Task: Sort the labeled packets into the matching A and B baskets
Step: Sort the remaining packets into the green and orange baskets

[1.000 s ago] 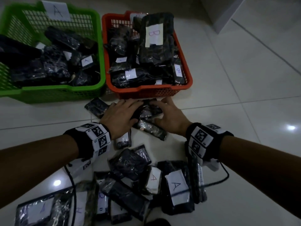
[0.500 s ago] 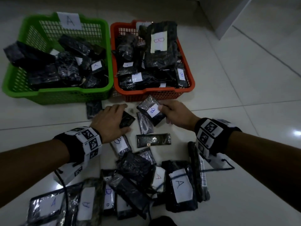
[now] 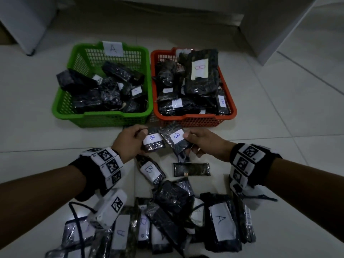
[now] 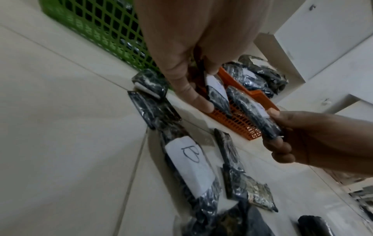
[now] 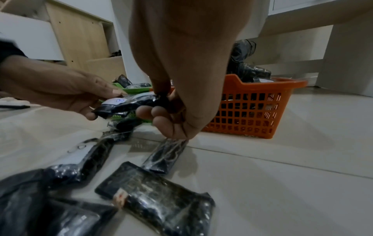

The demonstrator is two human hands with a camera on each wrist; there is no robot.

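My left hand (image 3: 142, 135) pinches a small black packet with a white B label (image 3: 152, 140). Right beside it, my right hand (image 3: 188, 141) pinches another B-labelled packet (image 3: 176, 138); the two packets overlap slightly, just in front of the baskets. The green basket marked A (image 3: 100, 118) stands on the left and the orange basket marked B (image 3: 195, 121) on the right, both holding several packets. In the left wrist view, my left hand's fingertips (image 4: 201, 103) hold their packet (image 4: 218, 95) above the floor. The right wrist view shows a B-labelled packet (image 5: 125, 103) between both hands.
On the tiled floor lie a B packet (image 3: 150, 171), an unlabelled packet (image 3: 191, 169) and a pile nearer me with a large A packet (image 3: 221, 223). White furniture (image 3: 279, 25) stands behind the baskets. A wrist cable (image 3: 78, 220) trails over the pile.
Both hands lay on floor packets in front of the orange basket. The right hand lifted a B packet first; now the left hand holds a B packet up beside it.
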